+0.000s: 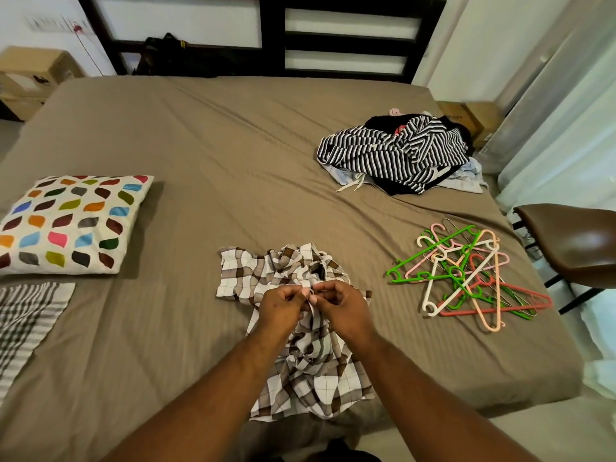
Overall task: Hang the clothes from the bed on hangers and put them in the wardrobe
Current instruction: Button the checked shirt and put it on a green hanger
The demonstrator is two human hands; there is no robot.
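Both hands pinch the checked shirt [300, 355] placket.
Left hand [283, 303], right hand [340, 303]; hangers [466, 278] at three o'clock.

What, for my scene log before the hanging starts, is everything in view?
bed: one, taupe sheet, fills the middle
headboard: one, dark, far end
checked shirt: one, brown and white, near edge, crumpled
clothes pile: one heap, black-and-white stripes on top, far right of the bed
hangers: tangled heap, exact count unclear; green, pink, white, peach, red; right side of the bed
pillow: one, white with multicoloured shapes, left
checked cloth: one, grey and white, near left
black bag: one, against the headboard
cardboard boxes: two, brown, far left and far right
chair: one, brown seat, right of the bed
left hand: pinches the shirt
right hand: pinches the shirt
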